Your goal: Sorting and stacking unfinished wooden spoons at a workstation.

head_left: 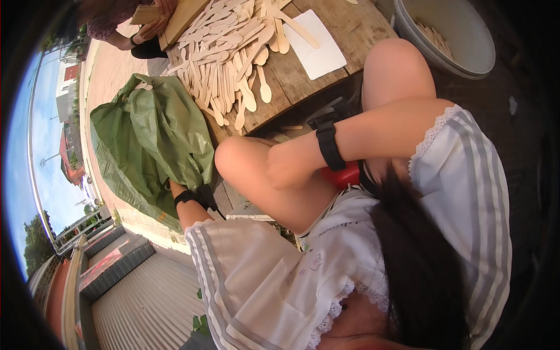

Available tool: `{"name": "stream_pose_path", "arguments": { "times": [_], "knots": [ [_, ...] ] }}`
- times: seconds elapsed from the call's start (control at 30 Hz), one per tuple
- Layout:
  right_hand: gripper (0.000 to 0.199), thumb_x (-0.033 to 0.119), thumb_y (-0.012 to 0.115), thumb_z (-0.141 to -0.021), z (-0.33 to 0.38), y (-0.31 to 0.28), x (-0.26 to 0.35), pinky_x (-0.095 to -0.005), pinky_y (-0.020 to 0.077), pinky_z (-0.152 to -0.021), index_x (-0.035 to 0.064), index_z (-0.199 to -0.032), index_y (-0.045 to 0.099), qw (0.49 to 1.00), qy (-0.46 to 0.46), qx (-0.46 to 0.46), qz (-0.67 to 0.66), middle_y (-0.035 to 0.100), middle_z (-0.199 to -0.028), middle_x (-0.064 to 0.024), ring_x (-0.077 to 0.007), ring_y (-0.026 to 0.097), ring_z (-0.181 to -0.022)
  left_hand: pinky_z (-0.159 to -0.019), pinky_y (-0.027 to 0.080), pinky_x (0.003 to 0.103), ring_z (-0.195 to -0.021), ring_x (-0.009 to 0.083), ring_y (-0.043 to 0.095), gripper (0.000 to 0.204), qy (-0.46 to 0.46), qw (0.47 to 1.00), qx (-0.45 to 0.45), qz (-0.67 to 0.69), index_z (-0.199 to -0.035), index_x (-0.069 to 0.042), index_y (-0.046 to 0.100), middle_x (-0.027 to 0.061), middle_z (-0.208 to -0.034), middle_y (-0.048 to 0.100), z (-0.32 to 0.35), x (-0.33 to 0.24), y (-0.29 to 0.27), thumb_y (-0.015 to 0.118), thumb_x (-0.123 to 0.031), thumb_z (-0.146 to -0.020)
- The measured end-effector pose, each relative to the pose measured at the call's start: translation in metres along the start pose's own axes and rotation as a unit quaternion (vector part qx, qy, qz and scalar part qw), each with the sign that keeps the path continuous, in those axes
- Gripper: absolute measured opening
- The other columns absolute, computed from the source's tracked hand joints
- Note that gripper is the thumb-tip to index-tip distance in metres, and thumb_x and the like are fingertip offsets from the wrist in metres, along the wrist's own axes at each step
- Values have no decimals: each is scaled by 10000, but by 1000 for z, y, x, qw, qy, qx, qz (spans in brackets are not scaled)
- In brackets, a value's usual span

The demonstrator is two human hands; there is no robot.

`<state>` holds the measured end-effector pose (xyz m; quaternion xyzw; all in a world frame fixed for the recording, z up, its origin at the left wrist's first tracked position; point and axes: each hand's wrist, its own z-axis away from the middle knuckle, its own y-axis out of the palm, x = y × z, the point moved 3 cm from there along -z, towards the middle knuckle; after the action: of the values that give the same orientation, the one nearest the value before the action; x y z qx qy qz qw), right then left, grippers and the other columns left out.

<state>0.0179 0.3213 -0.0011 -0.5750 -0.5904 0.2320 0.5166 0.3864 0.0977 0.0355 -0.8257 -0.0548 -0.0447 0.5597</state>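
Left hand (178, 188) is sunk behind the edge of the crumpled green plastic bag (149, 137), which lies on the ground beside the table, so whether it grasps the film cannot be told. The bag is judged to be light, limp and slippery. It would best be taken by a gathered fold or at its mouth.

To the right, the pile of flat pale wooden spoons (224, 61) is spread over the weathered plank table (350, 26). They are judged thin, stiff and easily snapped, and best pinched at the handle.

Further right, the right hand (290, 166) is curled into a loose fist against the bare knee (242, 163), seemingly with nothing in it.
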Motion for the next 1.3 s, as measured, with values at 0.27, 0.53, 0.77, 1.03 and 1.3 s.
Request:
{"name": "stream_pose_path", "arguments": {
  "times": [0.27,0.53,0.77,1.03,1.3],
  "knots": [
    [118,130,573,-668,-2,1,-4,-395,476,-538,46,-646,653,999,32,16,15,621,-614,-132,-309,613,-588,-851,450,445,-1087,344,540,493,-5,997,-52,59,-1320,-6,340,190,-1318,454,-32,-19,-24,465,-157,-868],
    [144,139,550,-715,3,6,2,-373,481,-542,59,-678,664,999,1,24,47,638,-652,-108,-282,623,-609,-811,469,423,-975,325,592,409,28,975,-87,204,-1288,-22,350,173,-1211,542,-24,-86,-96,391,-57,-883],
    [141,107,553,-713,-3,-6,8,-409,467,-596,28,-733,668,998,2,60,3,639,-710,-143,-321,613,-662,-622,506,329,-697,181,601,300,76,960,-113,245,-1243,-25,393,99,-841,624,-13,-130,-147,377,-135,-964],
    [117,121,561,-694,-2,-3,7,-370,479,-544,61,-673,659,999,-11,5,38,636,-642,-107,-284,625,-612,-566,445,346,-609,197,540,184,38,977,-116,174,-1099,13,417,111,-772,586,17,-165,-205,406,-114,-966],
    [113,117,564,-701,1,-9,15,-368,483,-548,57,-670,654,999,-13,11,41,637,-643,-101,-274,629,-609,-588,477,362,-663,222,577,198,97,974,-125,165,-1123,12,414,124,-816,592,15,-168,-209,398,-89,-954]
  ]
}}
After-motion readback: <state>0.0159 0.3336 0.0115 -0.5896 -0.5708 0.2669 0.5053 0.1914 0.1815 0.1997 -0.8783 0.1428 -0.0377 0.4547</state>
